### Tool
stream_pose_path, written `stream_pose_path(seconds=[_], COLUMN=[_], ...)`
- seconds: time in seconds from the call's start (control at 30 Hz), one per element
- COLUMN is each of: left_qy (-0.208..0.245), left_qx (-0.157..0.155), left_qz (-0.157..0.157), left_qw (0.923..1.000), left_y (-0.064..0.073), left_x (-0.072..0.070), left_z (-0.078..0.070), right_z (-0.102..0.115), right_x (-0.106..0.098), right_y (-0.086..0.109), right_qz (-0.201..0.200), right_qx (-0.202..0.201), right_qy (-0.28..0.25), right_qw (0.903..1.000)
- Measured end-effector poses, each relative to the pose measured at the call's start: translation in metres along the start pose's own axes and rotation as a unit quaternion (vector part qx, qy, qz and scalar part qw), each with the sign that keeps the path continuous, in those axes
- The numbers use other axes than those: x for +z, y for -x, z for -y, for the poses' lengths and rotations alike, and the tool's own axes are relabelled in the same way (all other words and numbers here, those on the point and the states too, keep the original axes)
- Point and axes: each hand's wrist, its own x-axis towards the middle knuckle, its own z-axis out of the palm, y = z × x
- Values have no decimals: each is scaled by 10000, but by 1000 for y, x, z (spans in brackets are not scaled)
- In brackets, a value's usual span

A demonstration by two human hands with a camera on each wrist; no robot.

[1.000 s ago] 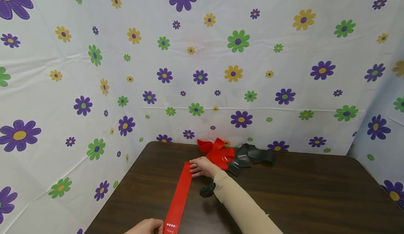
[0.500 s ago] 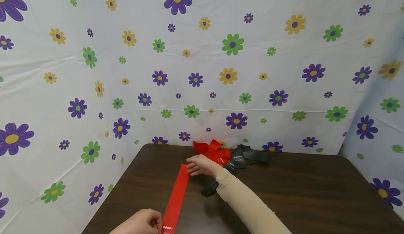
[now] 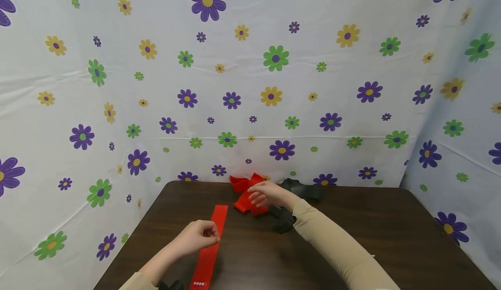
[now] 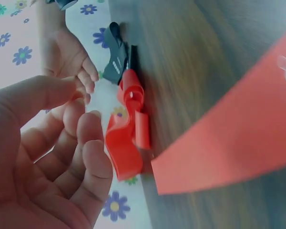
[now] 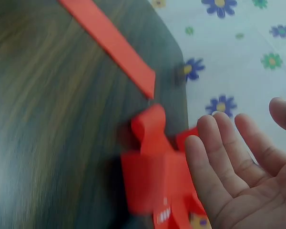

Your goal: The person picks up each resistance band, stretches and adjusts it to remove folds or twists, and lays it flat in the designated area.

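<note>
A red resistance loop band (image 3: 206,261) lies flat and lengthwise on the table, white dots printed at its near end. My left hand (image 3: 195,238) hovers over its left edge, fingers loosely curled and holding nothing; the left wrist view has thumb and index tips close together. Near the back edge, a loosely crumpled red band pile (image 3: 243,201) sits beside black bands (image 3: 305,190). Over these reaches my right hand (image 3: 270,193), partly hiding both. In the right wrist view its fingers are extended beside the red pile (image 5: 157,179), with nothing in the palm.
The dark wood table (image 3: 352,229) has rounded back corners. A white flowered curtain (image 3: 332,159) hangs right behind it and along the sides. Each wrist carries a black strap-on device, such as the right wrist device (image 3: 283,220).
My left hand has left the near end of the flat red band and moved forward and up. My right hand has moved off its far end, rightward toward the piled bands.
</note>
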Motion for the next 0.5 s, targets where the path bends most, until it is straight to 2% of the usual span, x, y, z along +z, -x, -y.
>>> stream_pose_path(seconds=[0.23, 0.4, 0.5], left_qy=[521, 1074, 1246], left_qx=[-31, -181, -234], left_qz=[-53, -16, -44], left_qw=[9986, 9941, 9919], left_y=[-39, -66, -84], left_x=[14, 34, 49], left_z=[-7, -15, -22], right_z=[-8, -13, -17], right_x=[-35, -53, -62], right_y=[19, 30, 37], right_qz=[-459, -911, -1185], right_qx=[-79, 11, 83], right_qy=[312, 398, 381], right_qw=[9984, 9950, 9922])
